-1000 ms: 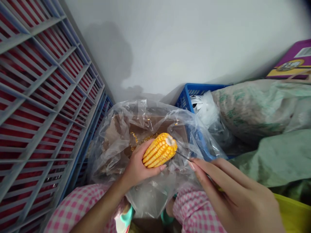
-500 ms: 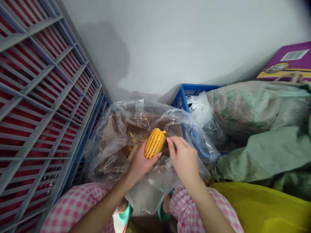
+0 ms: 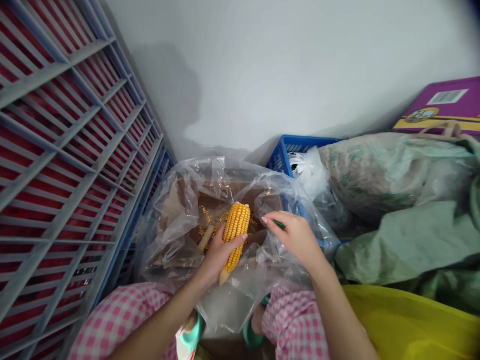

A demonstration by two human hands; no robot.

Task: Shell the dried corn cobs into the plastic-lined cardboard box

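My left hand [image 3: 221, 250] is wrapped round an ear of corn [image 3: 237, 222], its thumb across the yellow kernels. The cob is tilted, with its blunt end up and its pale tip below my palm. To the right of the cob and apart from it, my right hand [image 3: 294, 232] is closed on a small green-handled tool [image 3: 279, 224]; the rest of it is hidden in my fingers. Both hands are over a cardboard box [image 3: 240, 189] lined with a clear plastic bag [image 3: 165, 220]. Loose kernels [image 3: 204, 214] and a bare corncob [image 3: 207, 237] lie inside it.
Slatted plastic crates [image 3: 75, 150] with red contents stand close on the left. On the right are a blue basket [image 3: 277, 155] holding white plastic bags [image 3: 313, 172], a stuffed woven sack [image 3: 382, 165], a purple box [image 3: 438, 102] and a yellow bag [image 3: 408, 320]. A white wall [image 3: 240, 75] rises behind.
My right hand has drawn back to the right, away from the cob, and the green tool shows more. The cob now stands more upright, with its lower tip in sight.
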